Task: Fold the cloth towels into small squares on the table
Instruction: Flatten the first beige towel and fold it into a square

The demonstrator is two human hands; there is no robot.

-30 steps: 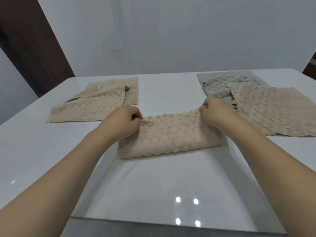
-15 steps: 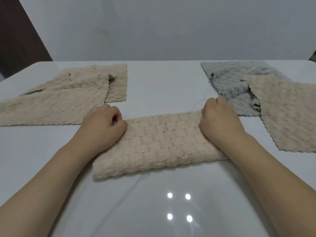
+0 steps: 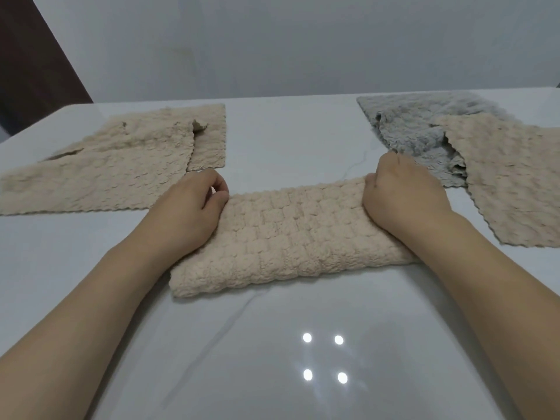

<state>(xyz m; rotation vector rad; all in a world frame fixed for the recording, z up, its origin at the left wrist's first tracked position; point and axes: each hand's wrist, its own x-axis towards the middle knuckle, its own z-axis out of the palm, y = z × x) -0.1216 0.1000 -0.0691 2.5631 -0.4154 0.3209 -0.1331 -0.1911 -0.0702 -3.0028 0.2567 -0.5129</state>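
Note:
A beige textured towel (image 3: 291, 237), folded into a long strip, lies flat across the middle of the white table (image 3: 272, 344). My left hand (image 3: 188, 213) sits at the strip's far left corner with its fingers curled and its thumb against the cloth. My right hand (image 3: 400, 195) is curled in a fist over the far right corner and grips it. Both forearms rest over the strip's ends and hide its short edges.
A pile of unfolded beige towels (image 3: 115, 165) lies at the back left. At the back right a grey towel (image 3: 415, 128) lies partly under another beige towel (image 3: 512, 183). A pale wall stands behind the table, with a dark panel at the far left.
The strip has been laid down flat and drawn a little toward me, both hands staying at its far corners. My left index finger has lifted slightly off the thumb.

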